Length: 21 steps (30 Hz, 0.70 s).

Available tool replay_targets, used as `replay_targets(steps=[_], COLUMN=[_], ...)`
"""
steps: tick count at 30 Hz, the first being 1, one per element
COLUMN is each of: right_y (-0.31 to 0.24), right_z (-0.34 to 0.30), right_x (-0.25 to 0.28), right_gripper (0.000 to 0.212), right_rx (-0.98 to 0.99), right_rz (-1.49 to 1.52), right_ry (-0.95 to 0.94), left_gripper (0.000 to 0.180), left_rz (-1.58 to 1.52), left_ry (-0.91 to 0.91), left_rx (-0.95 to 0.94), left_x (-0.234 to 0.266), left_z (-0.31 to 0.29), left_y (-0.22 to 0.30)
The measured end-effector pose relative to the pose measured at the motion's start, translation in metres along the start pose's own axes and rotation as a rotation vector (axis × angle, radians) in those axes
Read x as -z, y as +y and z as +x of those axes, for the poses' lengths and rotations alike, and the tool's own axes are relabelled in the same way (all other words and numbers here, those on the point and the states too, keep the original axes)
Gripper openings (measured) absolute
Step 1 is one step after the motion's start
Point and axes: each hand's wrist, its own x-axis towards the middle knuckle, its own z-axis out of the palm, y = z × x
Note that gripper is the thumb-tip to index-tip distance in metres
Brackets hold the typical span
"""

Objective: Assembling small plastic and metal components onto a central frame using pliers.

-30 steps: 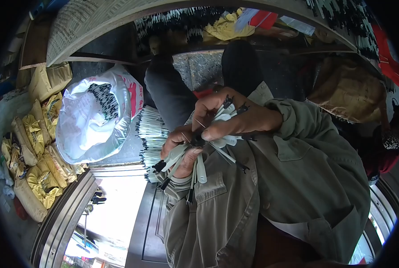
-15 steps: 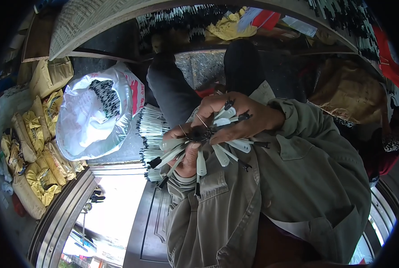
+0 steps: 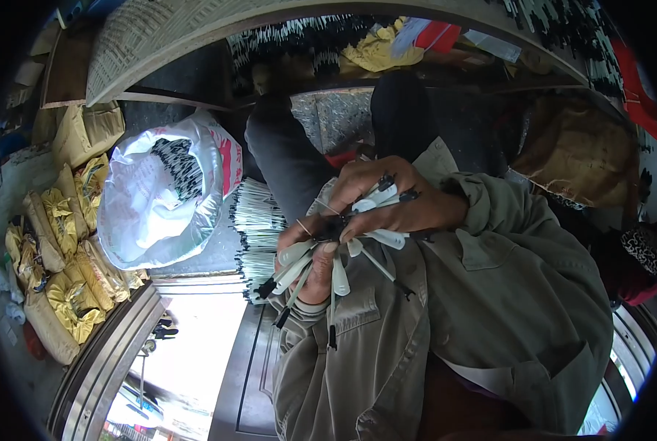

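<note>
I have the left hand (image 3: 297, 234) at 8 o'clock and the right hand (image 3: 435, 211) at 3, both gripping the fan of pale black-tipped strips (image 3: 340, 278) between them. I'd pinch lightly near its dark hub (image 3: 331, 230), spreading strips evenly.

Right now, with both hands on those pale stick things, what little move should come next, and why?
Perhaps hold the left hand steady and gently press the dark middle piece with the right hand. Both hands are gathered around that piece, and the pale black-tipped strips fan outward around it, so a steady grip might stop them slipping.
</note>
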Motion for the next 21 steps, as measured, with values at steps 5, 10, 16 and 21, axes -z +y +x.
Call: replay_targets(steps=[5,10,16,21], right_y=[-0.002,-0.008,-0.005,-0.004], right_z=[0.004,0.006,0.004,0.004], right_x=[0.001,0.001,0.000,0.005], right_gripper=[0.032,0.031,0.030,0.029], right_rx=[0.030,0.227,0.230,0.249], right_rz=[0.102,-0.082,-0.112,-0.114], right_ry=[-0.039,-0.213,-0.173,-0.193], left_gripper=[0.075,0.050,0.015,0.018], left_rz=[-0.390,-0.750,-0.468,-0.155], left_ry=[-0.497,-1.071,-1.315,-1.149], left_rx=[0.124,0.225,0.253,0.026], left_x=[0.020,0.043,0.024,0.025], left_z=[0.037,0.089,0.112,0.096], left_y=[0.019,0.002,0.009,0.017])
